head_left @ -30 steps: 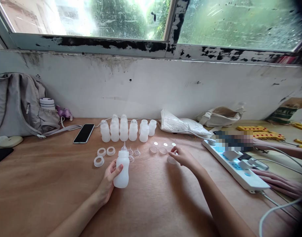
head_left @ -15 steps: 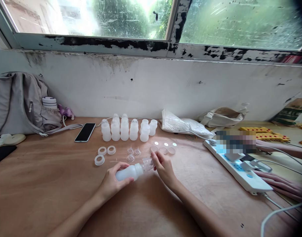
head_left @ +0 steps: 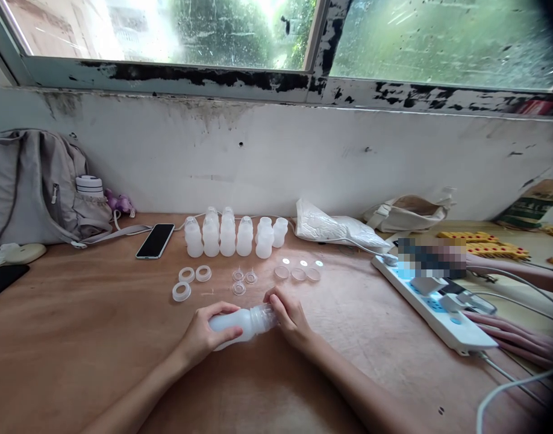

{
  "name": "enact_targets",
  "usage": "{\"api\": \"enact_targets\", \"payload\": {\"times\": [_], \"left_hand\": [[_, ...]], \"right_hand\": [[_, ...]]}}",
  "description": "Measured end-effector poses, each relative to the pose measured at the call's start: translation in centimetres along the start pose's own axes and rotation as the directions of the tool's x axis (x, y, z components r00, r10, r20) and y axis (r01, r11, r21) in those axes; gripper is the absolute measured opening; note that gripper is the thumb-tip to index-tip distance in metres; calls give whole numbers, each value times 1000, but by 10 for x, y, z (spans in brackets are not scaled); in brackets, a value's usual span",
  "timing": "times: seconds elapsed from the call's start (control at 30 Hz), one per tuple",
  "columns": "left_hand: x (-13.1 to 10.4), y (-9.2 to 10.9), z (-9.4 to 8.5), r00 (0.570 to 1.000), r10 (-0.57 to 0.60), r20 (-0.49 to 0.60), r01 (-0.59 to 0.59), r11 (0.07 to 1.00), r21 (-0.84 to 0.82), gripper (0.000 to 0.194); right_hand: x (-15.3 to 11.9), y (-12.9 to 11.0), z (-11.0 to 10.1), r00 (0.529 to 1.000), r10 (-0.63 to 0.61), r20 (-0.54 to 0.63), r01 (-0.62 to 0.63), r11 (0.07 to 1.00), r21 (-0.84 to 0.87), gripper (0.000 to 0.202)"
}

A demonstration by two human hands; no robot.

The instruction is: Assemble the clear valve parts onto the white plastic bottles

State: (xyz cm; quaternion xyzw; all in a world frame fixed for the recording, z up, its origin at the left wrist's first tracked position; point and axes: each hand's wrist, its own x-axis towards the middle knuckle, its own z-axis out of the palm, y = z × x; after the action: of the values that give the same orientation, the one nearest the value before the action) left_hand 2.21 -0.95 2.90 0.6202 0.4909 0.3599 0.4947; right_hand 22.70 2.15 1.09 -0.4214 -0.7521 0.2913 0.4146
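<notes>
My left hand (head_left: 200,333) is wrapped round the body of a milky plastic baby bottle (head_left: 235,324), which lies tilted on its side just above the table. A clear cap (head_left: 262,318) sits over the neck end of the bottle. Closed round the far end of that cap is my right hand (head_left: 291,316), its fingers partly covering it. Beyond my hands lie several small parts: white collar rings (head_left: 181,292), clear teat-like pieces (head_left: 239,288), clear discs (head_left: 298,275) and small white discs (head_left: 303,263).
Several frosted bottles (head_left: 228,237) stand at the back, near a phone (head_left: 155,241) and a white padded pouch (head_left: 331,226). A backpack (head_left: 37,187) leans at the left. On the right are a power strip (head_left: 461,337), cables and another person's arm (head_left: 515,274).
The clear cap has gone from apart, or only partly over the neck, to covering the bottle's neck end. My right hand has moved left and slightly down, closer to my left hand.
</notes>
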Motion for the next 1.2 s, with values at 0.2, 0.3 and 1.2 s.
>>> {"api": "enact_targets", "payload": {"times": [0.2, 0.3, 1.2], "left_hand": [[2, -3, -2, 995, -30, 97, 45, 986, -161, 31], [1, -1, -3, 987, -72, 143, 103, 969, -224, 30], [-11, 5, 6, 974, -100, 202, 147, 962, -230, 27]], "right_hand": [[-11, -1, 6, 999, -46, 25, 45, 998, 52, 36], [-15, 0, 6, 997, -69, 18, 68, 997, 19, 37], [-30, -7, 21, 986, -111, -121, 120, 990, 69, 44]]}}
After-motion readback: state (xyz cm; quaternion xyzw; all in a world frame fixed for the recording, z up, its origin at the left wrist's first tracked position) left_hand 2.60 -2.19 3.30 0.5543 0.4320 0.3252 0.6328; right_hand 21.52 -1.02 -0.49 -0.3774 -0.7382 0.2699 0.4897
